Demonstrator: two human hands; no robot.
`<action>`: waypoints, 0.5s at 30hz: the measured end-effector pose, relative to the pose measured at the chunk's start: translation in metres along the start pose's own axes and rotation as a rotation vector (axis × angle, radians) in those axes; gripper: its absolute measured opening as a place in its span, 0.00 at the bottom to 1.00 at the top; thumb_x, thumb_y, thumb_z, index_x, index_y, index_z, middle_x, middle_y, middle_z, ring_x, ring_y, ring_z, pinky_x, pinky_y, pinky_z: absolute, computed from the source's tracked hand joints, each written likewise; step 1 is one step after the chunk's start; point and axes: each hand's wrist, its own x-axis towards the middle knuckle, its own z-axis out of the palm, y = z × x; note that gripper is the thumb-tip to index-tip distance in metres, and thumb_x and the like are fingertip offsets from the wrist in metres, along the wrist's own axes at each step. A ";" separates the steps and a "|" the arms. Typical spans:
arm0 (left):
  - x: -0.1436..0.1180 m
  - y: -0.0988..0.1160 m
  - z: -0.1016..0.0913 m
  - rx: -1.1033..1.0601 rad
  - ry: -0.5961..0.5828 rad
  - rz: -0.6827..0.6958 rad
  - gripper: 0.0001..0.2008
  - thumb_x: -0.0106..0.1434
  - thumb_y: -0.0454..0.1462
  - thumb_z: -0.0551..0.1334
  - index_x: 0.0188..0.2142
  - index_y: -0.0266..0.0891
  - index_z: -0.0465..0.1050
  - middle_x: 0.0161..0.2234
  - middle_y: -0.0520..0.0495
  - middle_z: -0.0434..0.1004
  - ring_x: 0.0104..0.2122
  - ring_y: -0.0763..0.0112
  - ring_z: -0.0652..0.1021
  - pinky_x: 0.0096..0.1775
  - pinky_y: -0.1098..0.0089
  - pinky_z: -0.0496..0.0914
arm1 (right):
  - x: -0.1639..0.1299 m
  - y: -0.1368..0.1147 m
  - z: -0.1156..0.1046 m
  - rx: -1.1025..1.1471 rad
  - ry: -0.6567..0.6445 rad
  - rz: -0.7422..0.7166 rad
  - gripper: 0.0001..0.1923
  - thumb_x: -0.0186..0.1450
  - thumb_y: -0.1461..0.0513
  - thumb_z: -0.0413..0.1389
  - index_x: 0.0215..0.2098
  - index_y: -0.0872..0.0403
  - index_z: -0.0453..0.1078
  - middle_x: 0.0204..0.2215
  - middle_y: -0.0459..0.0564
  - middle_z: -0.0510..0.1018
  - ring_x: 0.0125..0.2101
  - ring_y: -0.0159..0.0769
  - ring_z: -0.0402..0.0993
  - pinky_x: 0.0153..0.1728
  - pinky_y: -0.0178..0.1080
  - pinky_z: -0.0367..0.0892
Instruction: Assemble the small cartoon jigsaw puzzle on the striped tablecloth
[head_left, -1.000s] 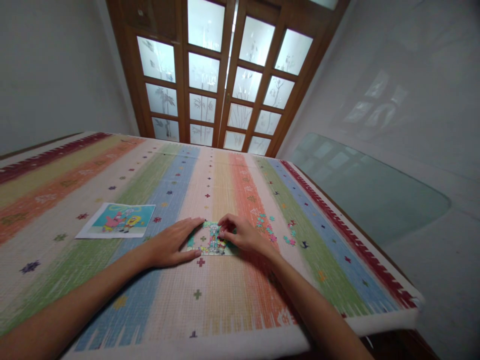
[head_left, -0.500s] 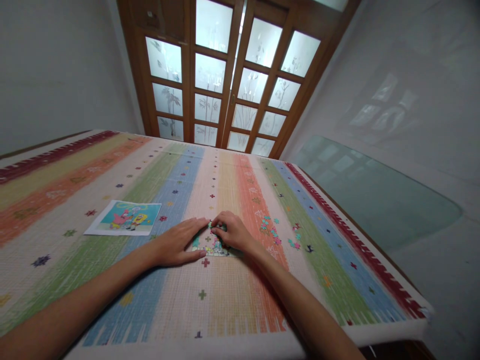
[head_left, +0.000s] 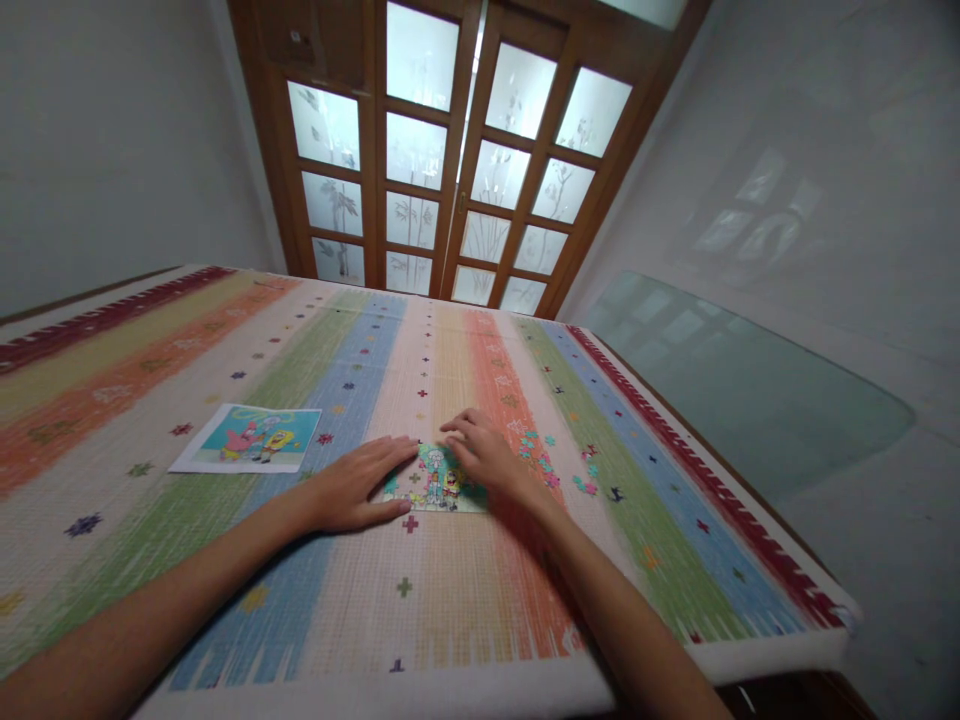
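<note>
A partly assembled jigsaw puzzle point(head_left: 436, 490) with cartoon figures lies on the striped cloth between my hands. My left hand point(head_left: 364, 487) rests flat at its left side, thumb spread from the fingers, fingertips and thumb tip at the puzzle's edge. Over the puzzle's right part is my right hand point(head_left: 491, 460), its fingers loosely bent and apart, no piece visible in them. It hides the puzzle's right upper area. Loose jigsaw pieces point(head_left: 550, 480), mostly teal and pink, are scattered just right of that hand.
A printed cartoon picture point(head_left: 259, 438) lies on the cloth to the left. More pieces point(head_left: 587, 487) sit farther right. The striped tablecloth point(head_left: 360, 620) covers the table. Beyond it stand wooden doors with glass panes point(head_left: 420, 150); a glass sheet point(head_left: 757, 380) is at the right wall.
My right hand has moved right and slightly up from the puzzle's middle, and its pinch has loosened. More of the puzzle's picture shows. My left hand has stayed in place.
</note>
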 end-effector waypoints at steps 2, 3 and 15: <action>0.000 -0.001 0.000 0.020 -0.001 0.015 0.32 0.72 0.52 0.59 0.69 0.42 0.59 0.68 0.35 0.64 0.65 0.48 0.68 0.65 0.47 0.63 | -0.004 0.020 -0.021 0.039 0.082 0.074 0.11 0.69 0.64 0.53 0.44 0.55 0.78 0.38 0.52 0.77 0.36 0.37 0.72 0.42 0.40 0.68; 0.000 -0.001 0.000 0.030 -0.002 0.025 0.30 0.72 0.52 0.59 0.68 0.43 0.61 0.68 0.35 0.64 0.65 0.48 0.68 0.65 0.47 0.63 | -0.008 0.031 -0.033 0.043 0.110 0.103 0.10 0.69 0.63 0.53 0.41 0.54 0.78 0.35 0.51 0.78 0.34 0.37 0.72 0.40 0.39 0.68; -0.001 -0.004 -0.001 0.052 -0.013 0.024 0.27 0.72 0.51 0.59 0.66 0.44 0.66 0.68 0.37 0.63 0.65 0.47 0.68 0.65 0.47 0.64 | -0.107 0.127 -0.112 -0.153 0.477 0.632 0.20 0.58 0.52 0.49 0.34 0.56 0.78 0.22 0.51 0.77 0.23 0.41 0.69 0.31 0.42 0.66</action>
